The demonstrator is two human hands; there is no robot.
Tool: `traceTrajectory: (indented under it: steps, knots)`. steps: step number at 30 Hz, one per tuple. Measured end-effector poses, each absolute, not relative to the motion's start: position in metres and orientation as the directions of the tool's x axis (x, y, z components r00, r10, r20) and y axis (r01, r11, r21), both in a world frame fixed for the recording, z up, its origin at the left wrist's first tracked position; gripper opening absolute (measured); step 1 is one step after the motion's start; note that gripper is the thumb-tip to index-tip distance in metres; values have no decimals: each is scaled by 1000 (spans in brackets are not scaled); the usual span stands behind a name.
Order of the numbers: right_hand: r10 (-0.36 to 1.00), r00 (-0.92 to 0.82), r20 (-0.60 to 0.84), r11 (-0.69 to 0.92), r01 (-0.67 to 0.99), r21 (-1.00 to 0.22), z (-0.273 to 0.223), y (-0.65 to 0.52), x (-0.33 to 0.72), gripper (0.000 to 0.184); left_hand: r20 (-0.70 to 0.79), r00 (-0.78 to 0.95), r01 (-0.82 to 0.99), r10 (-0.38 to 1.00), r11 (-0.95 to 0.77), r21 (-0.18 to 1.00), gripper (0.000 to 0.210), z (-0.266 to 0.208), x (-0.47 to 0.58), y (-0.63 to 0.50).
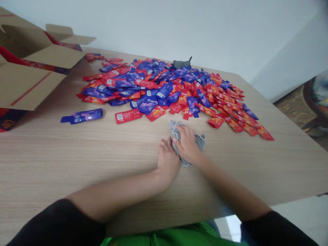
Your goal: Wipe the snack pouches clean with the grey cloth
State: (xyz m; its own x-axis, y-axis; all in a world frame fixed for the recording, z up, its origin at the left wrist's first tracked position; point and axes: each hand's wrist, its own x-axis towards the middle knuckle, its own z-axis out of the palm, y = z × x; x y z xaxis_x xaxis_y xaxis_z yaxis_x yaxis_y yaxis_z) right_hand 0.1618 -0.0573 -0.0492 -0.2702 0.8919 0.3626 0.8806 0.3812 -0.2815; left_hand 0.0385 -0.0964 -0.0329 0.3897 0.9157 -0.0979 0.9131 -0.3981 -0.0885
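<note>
A crumpled grey cloth (pixel 200 140) with a pale edge lies on the table under my right hand (pixel 188 145). The fingers of that hand are bent and closed on it. Right beside it is my left hand (pixel 167 159), its fingers curled down against the cloth's left side. A small dark bit shows between the two hands, but what my left fingers hold is hidden. Just beyond the hands, a red sachet (pixel 128 116) and a red-orange sachet (pixel 156 112) lie at the front of a big pile.
A spread-out pile of red and purple sachets (pixel 164 90) covers the table's far side. One purple sachet (pixel 85 116) lies apart at left. Open cardboard boxes (pixel 33 83) stand at far left. A dark grey pouch (pixel 181 64) sits behind the pile, near the wall.
</note>
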Motion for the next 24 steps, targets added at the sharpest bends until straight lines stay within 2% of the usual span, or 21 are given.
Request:
traceTrajectory:
  steps: [3,7,11,14,20,22,24]
  knots:
    - [909,-326,259,373,915,-154,-52,-57,158,48,-93,388,916,917,-395,-70,54,-32,38,-96]
    - [935,-225,274,257,963,-85,-58,-60,185,47,-69,381,920,922,-386,-73,53,-33,38,-95]
    - [947,-82,310,124,985,-120,-67,-62,219,45,-70,386,916,920,-392,-87,53,-34,38,-94]
    - [940,-19,340,83,981,-175,-69,-61,233,42,-84,387,913,918,-394,-102,54,-35,39,-93]
    - [866,-86,492,265,914,-307,-47,-58,199,35,-95,382,914,919,-391,-107,55,-34,40,-95]
    - [869,-179,462,332,902,-275,-44,-58,178,35,-109,386,913,916,-396,-98,55,-33,39,-95]
    - [888,-278,366,369,906,-208,-46,-56,163,35,-122,388,912,913,-400,-88,55,-33,39,-95]
